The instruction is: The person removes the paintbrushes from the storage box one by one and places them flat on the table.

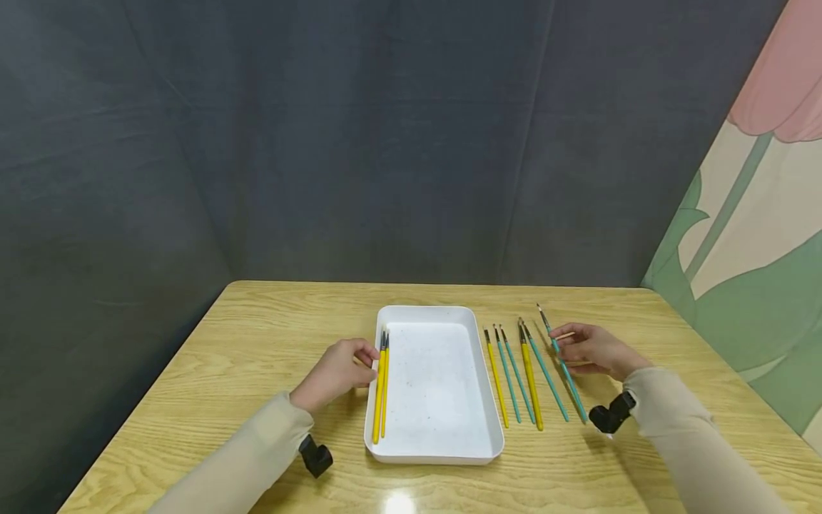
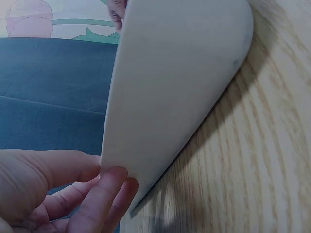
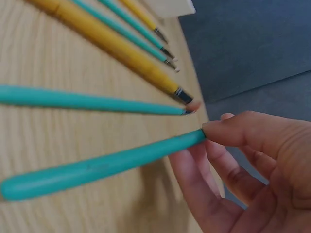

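Observation:
A white tray (image 1: 437, 385) lies on the wooden table, its outer wall (image 2: 170, 73) large in the left wrist view. My left hand (image 1: 337, 371) pinches the tray's left rim, thumb over the edge and fingers against the outside. Along that side, two yellow paintbrushes (image 1: 377, 400) lie inside the tray, bristles pointing away. To the right of the tray, my right hand (image 1: 594, 350) holds a turquoise paintbrush (image 1: 574, 391) between thumb and fingers. Its rounded handle end (image 3: 29, 187) points toward the lower left in the right wrist view; the bristles are hidden there.
Between tray and right hand, a row of paintbrushes lies on the table (image 1: 289, 321): a slim yellow one (image 1: 496, 378), several turquoise ones (image 1: 549, 378) and a thick yellow one (image 1: 531, 378). A dark curtain (image 1: 385, 143) hangs behind the table; a flower-patterned wall (image 1: 758, 250) stands at right.

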### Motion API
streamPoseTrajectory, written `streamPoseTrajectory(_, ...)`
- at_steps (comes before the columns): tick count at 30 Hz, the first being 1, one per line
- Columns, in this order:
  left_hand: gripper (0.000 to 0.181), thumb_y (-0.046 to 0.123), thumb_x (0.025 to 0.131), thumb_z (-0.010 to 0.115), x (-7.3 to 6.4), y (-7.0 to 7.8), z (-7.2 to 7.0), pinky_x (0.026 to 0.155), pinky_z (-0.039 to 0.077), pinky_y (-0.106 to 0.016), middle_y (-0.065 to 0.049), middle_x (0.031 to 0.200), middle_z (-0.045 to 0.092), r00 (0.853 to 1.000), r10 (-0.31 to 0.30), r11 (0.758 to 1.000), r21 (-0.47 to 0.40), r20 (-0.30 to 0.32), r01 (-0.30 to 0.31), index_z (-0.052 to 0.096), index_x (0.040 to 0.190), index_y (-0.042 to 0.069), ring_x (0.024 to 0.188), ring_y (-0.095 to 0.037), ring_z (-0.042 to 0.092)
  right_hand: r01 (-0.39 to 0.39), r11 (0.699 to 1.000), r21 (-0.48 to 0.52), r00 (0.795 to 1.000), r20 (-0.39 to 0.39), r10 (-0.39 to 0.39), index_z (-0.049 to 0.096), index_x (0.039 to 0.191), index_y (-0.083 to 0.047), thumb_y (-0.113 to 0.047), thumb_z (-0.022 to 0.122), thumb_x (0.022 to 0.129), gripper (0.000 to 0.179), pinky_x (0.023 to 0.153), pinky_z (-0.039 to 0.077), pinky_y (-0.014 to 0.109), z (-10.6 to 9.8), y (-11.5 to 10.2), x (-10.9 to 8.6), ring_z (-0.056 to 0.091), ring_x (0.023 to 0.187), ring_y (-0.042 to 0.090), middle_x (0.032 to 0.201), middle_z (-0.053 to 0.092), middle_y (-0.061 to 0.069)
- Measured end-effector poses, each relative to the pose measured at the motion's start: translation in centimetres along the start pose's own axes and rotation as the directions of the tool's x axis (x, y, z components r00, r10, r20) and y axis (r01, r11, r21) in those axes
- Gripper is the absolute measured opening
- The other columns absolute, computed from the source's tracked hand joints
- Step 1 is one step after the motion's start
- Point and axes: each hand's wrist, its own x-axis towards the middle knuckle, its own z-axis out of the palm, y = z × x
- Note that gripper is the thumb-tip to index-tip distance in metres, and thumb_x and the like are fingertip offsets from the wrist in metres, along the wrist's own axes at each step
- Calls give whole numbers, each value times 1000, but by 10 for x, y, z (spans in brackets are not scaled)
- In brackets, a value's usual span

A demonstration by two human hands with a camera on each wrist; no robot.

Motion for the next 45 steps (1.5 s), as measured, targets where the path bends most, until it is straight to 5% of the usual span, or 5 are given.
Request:
streamPoseTrajectory(8,23,-4,80,66,-1,2,0,65,55,-28,-14,96,57,1000,-3,1000,1,-6,3,63,103,-2,73,-18,57,-7,997,-83,1000,-22,6,46,128,6,-4,58,91,40,60,53,30,6,12,7,53,68,12,98,53,7)
streamPoseTrajectory(28,22,-3,82,67,0,1,0,65,54,-28,-13,96,57,1000,-4,1000,9,0,4,63,103,-1,74,-18,56,1,992,-126,1000,-13,-3,49,122,7,0,63,90,36,59,50,27,15,8,9,53,68,12,97,52,10)
streamPoseTrajectory(45,22,-4,83,66,-3,-1,0,67,56,-31,-13,95,56,1000,27,1000,-12,9,-27,62,104,-3,74,-19,58,1,998,-56,1000,7,-1,46,127,7,-4,60,92,39,58,50,27,13,9,6,55,65,11,95,60,6)
